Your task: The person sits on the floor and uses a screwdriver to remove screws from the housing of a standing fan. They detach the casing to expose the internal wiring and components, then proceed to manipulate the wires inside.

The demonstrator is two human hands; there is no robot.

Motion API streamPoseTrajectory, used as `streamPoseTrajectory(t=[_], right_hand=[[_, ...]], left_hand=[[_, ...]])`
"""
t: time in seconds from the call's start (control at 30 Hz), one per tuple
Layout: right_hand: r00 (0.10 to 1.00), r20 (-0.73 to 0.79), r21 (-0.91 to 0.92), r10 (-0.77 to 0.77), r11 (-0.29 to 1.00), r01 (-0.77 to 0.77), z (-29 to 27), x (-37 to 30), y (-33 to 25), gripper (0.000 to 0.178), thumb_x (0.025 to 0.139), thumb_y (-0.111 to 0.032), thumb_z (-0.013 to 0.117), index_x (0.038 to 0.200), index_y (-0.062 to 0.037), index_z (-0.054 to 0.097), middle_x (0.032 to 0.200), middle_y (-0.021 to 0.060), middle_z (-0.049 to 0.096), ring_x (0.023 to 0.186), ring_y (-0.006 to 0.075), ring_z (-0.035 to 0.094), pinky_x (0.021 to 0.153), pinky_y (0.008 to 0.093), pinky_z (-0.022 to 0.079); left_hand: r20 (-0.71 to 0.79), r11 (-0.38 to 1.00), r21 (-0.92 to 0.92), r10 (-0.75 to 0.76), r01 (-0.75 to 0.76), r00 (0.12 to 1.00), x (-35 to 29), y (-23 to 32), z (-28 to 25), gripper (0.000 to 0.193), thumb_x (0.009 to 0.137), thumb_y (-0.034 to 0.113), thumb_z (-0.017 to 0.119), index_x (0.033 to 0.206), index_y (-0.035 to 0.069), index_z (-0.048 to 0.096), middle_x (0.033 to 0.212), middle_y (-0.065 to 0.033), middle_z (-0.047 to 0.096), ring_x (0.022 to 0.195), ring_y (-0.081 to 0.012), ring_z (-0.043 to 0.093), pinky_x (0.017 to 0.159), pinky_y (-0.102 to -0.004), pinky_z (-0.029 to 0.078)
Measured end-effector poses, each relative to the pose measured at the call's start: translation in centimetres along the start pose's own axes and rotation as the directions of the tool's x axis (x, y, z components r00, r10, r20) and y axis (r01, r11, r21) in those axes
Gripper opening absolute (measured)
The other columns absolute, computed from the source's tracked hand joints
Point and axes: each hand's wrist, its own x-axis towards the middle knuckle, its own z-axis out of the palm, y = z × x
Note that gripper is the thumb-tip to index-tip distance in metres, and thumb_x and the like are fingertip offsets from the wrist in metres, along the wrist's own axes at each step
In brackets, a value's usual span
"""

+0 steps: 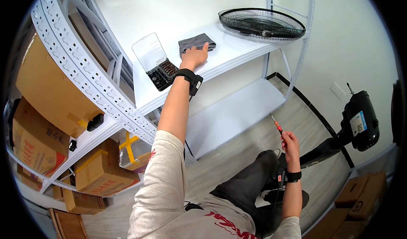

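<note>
My left hand rests at the near edge of a folded grey cloth on the white shelf, its thumb spread away from the fingers. Left of that hand lies a black screwdriver bit case, its clear lid raised and rows of bits showing. In my right hand, lower right above my leg, is a thin screwdriver with a red and black handle, its shaft pointing up and left. Further right leans a black fan motor head on its pole, its bare metal shaft sticking up.
A round black wire fan grille lies at the shelf's right end. Below is a lower white shelf. A perforated metal rack with cardboard boxes stands left. More boxes are at lower right.
</note>
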Motion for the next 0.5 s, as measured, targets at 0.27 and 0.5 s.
streamPoseTrajectory(t=[0.27, 0.5], right_hand=[[1.000, 0.012, -0.015, 0.015, 1.000, -0.015, 0.3, -0.5, 0.8, 0.017, 0.089, -0.023, 0.063, 0.092, -0.0068, 0.059, 0.074, -0.0007, 0.059, 0.052, 0.0032, 0.046, 0.043, 0.0181, 0.031], [0.999, -0.052, 0.010, 0.007, 1.000, -0.007, 0.4, -3.4, 0.2, 0.019, 0.090, -0.026, 0.062, 0.094, -0.0071, 0.061, 0.073, -0.0034, 0.056, 0.054, 0.0019, 0.045, 0.043, 0.0168, 0.031]], left_hand=[[-0.151, 0.962, -0.051, 0.258, -0.269, 0.954, -2.6, -1.4, -0.4, 0.048, 0.094, 0.041, 0.039, 0.119, 0.006, 0.060, 0.126, -0.0151, 0.055, 0.116, -0.0379, 0.051, 0.099, -0.0470, 0.038], [-0.549, 0.645, -0.021, 0.631, -0.764, 0.548, -11.9, 4.5, 2.5, 0.024, 0.086, 0.014, 0.059, 0.109, 0.008, 0.064, 0.105, -0.0133, 0.065, 0.101, -0.0314, 0.060, 0.087, -0.0388, 0.047]])
